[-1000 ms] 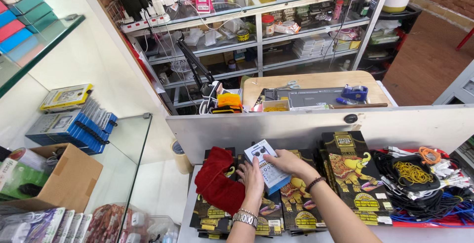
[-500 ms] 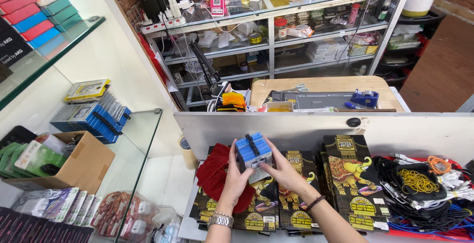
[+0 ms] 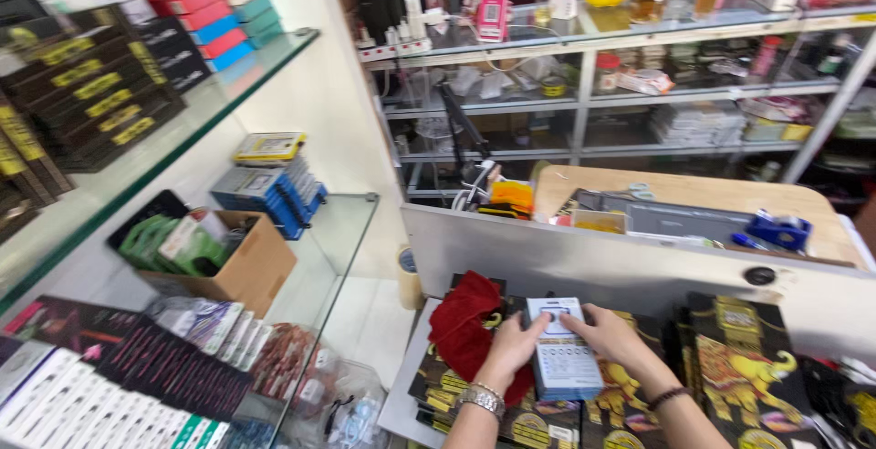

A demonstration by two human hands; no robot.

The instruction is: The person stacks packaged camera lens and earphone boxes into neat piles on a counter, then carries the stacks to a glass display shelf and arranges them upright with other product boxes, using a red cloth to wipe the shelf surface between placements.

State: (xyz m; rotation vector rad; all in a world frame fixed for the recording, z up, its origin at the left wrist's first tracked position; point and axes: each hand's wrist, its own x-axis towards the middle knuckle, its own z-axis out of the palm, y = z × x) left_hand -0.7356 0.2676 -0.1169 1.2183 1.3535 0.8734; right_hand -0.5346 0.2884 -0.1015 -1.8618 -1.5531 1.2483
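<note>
Both hands gripped the white-and-blue box (image 3: 564, 353), left hand (image 3: 513, 347) on its left edge, right hand (image 3: 610, 335) on its right, flat atop black-and-gold packets (image 3: 730, 367) beside a red cloth (image 3: 467, 326) on the worktop.

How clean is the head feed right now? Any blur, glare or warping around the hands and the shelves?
Head view: even, bright indoor light, no hard shadows. The left hand and right hand on the white box are fairly sharp; its print is soft. The glass shelves at left reflect mildly; the packages at the left edge are smeared. The far metal shelving leans, suggesting wide-angle distortion.
</note>
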